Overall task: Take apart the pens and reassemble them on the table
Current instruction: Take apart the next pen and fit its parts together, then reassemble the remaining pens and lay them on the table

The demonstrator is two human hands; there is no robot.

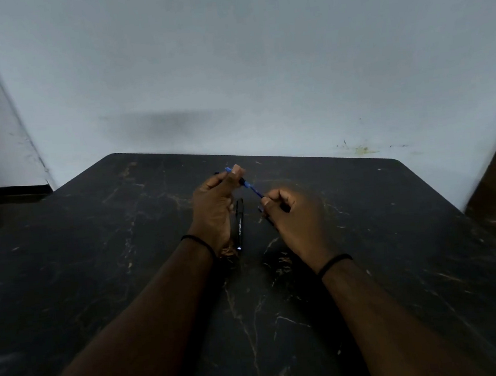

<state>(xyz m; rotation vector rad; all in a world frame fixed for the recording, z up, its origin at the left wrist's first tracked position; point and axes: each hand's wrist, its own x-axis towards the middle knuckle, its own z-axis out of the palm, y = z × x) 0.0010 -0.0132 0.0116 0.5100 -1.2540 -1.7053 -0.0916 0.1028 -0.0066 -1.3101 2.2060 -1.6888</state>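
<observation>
Pen, blue and thin, spans both hands: left hand pinches one end, right hand grips the other. Black pen lies on table between them.

Blue pen held aloft, tilted; black pen lies on table.

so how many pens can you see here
2: a blue pen held between the left hand and right hand, and a black pen lying on the table between them. Loose parts may be hidden.
</observation>
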